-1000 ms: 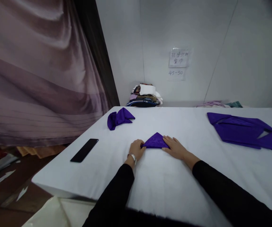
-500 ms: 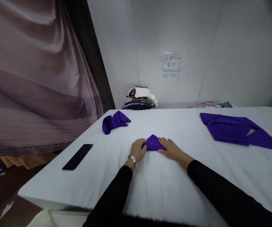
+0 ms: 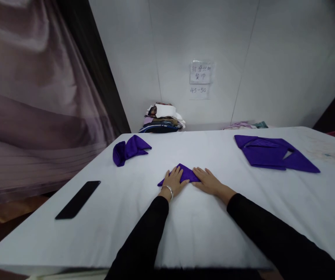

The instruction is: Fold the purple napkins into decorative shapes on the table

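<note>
A purple cloth napkin (image 3: 187,173), folded into a low triangle with its peak pointing away from me, lies on the white-covered table (image 3: 202,229). Across its left part rests my left hand (image 3: 174,181), palm down with fingers spread; a corner of the cloth pokes out to the left beyond it. My right hand (image 3: 206,181) lies flat on the napkin's right end, fingers stretched out and covering that corner. Both hands press on the cloth without gripping it.
Farther left stands a folded purple napkin (image 3: 135,147) with curved peaks. To the right lie flat folded purple napkins (image 3: 268,153). A black flat strip (image 3: 78,200) is near the left edge. Behind the table are a clothes pile (image 3: 164,116) and a wall sign (image 3: 201,73).
My left hand has shifted from gripping the napkin's left edge to lying spread over it, and a left corner now shows. My view has turned slightly right.
</note>
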{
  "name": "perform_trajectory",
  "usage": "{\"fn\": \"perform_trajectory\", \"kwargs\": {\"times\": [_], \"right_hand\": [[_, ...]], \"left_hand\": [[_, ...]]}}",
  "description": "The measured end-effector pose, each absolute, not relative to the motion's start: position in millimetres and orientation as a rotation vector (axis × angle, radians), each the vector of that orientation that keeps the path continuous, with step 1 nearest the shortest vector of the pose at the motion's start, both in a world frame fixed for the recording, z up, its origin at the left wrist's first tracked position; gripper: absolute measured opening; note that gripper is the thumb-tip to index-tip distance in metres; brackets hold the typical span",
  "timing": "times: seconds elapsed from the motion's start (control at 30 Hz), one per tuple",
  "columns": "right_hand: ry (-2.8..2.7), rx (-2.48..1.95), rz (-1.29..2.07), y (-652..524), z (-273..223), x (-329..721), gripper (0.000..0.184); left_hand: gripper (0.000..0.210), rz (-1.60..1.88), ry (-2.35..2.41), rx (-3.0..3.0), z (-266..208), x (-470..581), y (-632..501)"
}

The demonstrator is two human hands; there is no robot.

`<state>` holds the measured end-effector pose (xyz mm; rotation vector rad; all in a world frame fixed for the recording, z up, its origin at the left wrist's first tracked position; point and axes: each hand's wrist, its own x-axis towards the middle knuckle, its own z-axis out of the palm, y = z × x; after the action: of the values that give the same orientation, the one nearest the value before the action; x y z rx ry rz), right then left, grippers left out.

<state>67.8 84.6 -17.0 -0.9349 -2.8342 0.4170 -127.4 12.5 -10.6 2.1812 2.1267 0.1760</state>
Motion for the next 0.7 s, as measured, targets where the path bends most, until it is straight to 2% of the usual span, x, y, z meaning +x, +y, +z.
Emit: {"fn": "perform_trajectory", "kwargs": {"times": [0.27, 0.47, 0.7], "right_hand": [[-2.68, -1.037, 0.493, 80, -22, 114, 0.066], [-2.335, -1.032, 0.506, 78, -23, 111, 0.048], [-2.459, -0.897, 0.399, 70, -8, 87, 0.034]], "left_hand": [[0.072, 0.115, 2.147, 2.198, -11, -128, 14], [0.073, 0.146, 2.14, 2.203, -12, -129, 15], [0.073, 0.163, 2.131, 2.186, -11, -129, 16]]}}
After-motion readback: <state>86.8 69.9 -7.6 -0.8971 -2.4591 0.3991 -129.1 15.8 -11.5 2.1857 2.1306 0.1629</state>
